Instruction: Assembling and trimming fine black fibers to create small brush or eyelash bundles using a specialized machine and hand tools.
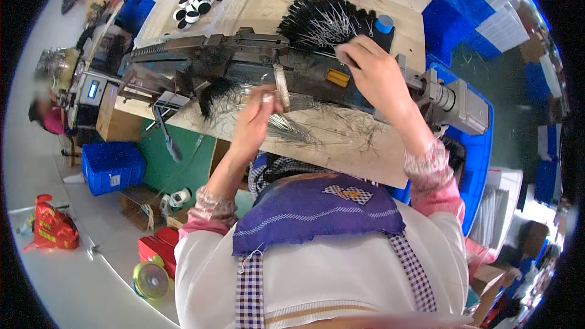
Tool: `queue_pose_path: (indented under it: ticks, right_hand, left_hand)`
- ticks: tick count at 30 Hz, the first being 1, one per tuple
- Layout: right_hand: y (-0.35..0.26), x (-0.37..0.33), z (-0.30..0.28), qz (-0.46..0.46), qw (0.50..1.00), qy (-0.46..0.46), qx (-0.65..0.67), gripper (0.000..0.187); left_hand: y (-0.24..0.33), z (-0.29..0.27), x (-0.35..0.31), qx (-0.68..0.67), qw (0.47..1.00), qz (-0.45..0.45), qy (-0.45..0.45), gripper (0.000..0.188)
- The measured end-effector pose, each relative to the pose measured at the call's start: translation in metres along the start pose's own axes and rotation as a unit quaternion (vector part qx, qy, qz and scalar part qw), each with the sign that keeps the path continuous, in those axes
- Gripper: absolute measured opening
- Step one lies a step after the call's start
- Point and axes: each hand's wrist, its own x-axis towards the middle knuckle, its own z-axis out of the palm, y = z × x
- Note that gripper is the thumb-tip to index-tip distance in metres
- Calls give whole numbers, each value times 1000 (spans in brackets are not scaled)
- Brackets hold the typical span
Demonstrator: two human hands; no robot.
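My left hand (253,123) is over the bench's near edge, thumb and fingers pinched together beside an upright metal arm (281,88) of the machine. Whatever those fingers hold is too small to make out. Bare metal wires (289,127) lie in a bundle just right of that hand. Farther right, my right hand (381,76) is raised over the machine bed (304,73) with its fingers bent together. A thin wire shows near its fingertips, but I cannot tell if it is gripped. Beyond it lies a pile of black bristle brushes (329,21) with looped wire ends.
A yellow block (337,78) sits on the machine bed. Loose bristles (359,131) litter the wooden bench. A blue round cap (384,24) stands by the brushes. At the back left, a clear basket (234,9) holds black-and-white round pieces. A motor (466,109) juts out at right.
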Motion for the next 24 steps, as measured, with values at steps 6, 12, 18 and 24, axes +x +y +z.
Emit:
queue_pose_path:
  ticks: [6, 12, 18, 24]
  right_hand:
    - [25, 15, 40, -52, 977, -106, -178, 12]
    - [24, 15, 39, -22, 978, -106, -177, 17]
    - [-5, 29, -14, 272, 910, -65, 307, 12]
    - [16, 60, -45, 272, 860, 79, 425, 22]
  left_hand:
    - [35, 32, 17, -274, 941, -192, 49, 24]
    - [84, -51, 43, -837, 488, -235, -79, 21]
    - [32, -61, -1, -401, 906, 45, 126, 44]
    - [18, -31, -14, -204, 978, 17, -45, 28]
